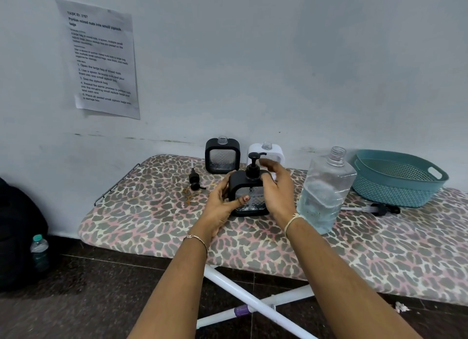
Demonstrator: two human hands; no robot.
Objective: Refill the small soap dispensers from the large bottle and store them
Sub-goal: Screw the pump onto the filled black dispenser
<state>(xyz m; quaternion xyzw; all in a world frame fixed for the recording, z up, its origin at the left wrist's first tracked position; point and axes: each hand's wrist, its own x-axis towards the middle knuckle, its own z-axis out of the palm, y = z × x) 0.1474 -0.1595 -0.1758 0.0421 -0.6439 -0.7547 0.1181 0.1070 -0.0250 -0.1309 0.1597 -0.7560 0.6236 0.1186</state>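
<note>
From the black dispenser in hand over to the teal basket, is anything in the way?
Yes. The large bottle, uncapped and partly full, stands directly between the black dispenser held by both hands and the teal basket. A loose pump also lies on the board just in front of the basket.

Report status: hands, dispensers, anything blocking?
Both hands, left hand and right hand, on front black dispenser, pump fitted. Two dispensers behind uncapped. Large bottle beside right wrist.
</note>
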